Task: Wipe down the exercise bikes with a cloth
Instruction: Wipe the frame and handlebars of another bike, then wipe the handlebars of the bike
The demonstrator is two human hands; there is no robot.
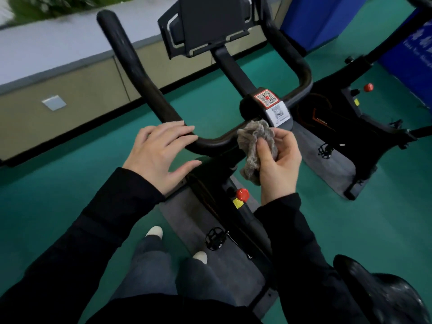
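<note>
The right hand (278, 160) pinches a bunched grey cloth (256, 139), its length hanging crosswise over the handlebar (140, 73), while the left hand (161, 155) rests straight-fingered on that bar's bend.

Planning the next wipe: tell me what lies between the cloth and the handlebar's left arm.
The left hand rests on the handlebar at its near bend, left of the cloth gripped by the right hand. Nothing else visible lies between; that hand likely must lift first.
</note>
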